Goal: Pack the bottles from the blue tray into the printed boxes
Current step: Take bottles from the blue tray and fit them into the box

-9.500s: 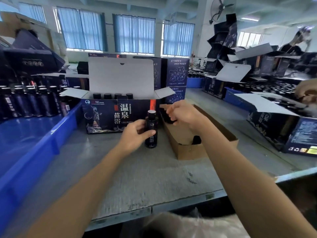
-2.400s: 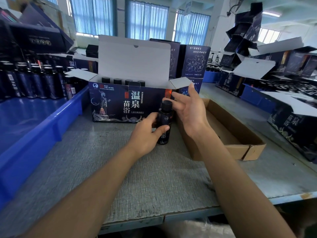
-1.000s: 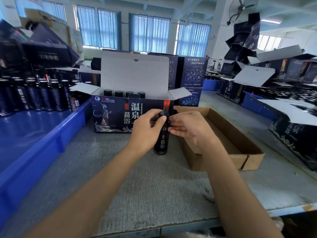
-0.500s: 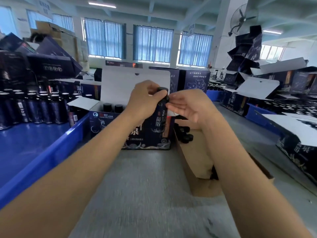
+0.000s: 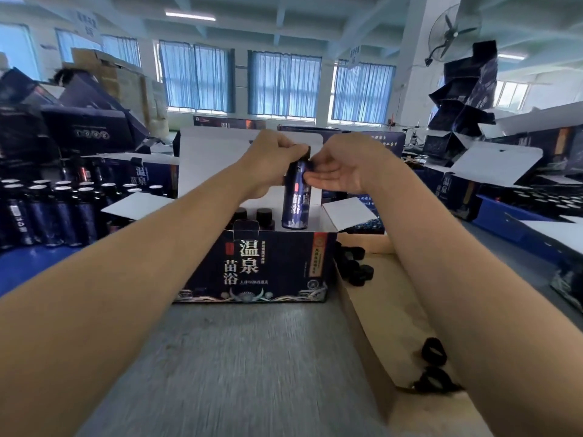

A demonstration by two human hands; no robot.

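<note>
Far left: blue tray (image 5: 28,269) beside the desk (image 5: 246,357), stocked with rows of upright dark bottles (image 5: 56,212). Centre left: left hand (image 5: 271,162), fingers curled round the cap and neck of one bottle (image 5: 295,206), held upright above the right end of the open printed box (image 5: 262,266), base about level with the box rim. Inside the box, left of that bottle: two capped bottles (image 5: 264,214) already seated. Centre right: right hand (image 5: 344,171), palm up, fingers nearly straight, tips touching the bottle shoulder. Right: brown cardboard tray (image 5: 378,310) containing loose black caps (image 5: 359,272).
</note>
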